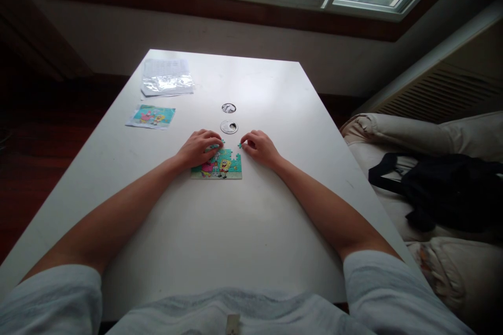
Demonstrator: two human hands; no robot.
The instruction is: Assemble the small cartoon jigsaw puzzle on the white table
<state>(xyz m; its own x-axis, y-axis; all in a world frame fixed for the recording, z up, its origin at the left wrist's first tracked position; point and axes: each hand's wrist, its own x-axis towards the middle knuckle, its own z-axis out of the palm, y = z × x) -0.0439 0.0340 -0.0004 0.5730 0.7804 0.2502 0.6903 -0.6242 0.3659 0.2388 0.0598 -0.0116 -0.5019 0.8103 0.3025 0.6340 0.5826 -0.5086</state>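
A partly assembled jigsaw puzzle [231, 169], teal with a yellow square cartoon figure and a pink one, lies flat on the white table. Its upper right edge is jagged, with gaps. My left hand [200, 147] bends over the puzzle's upper left part and hides it. A small teal bit shows at its closed fingertips, seemingly a puzzle piece [223, 141]. Just off the puzzle's upper right corner, my right hand [260, 147] pinches another small teal puzzle piece [240, 145] between thumb and fingers.
Farther left on the table [275, 230] lies a picture sheet [152, 116] with the same cartoon figures. Behind it are papers in a clear plastic sleeve [167, 79]. Two round table inserts [229, 126] sit beyond my hands. A cushioned seat with dark clothing [451, 188] stands at right.
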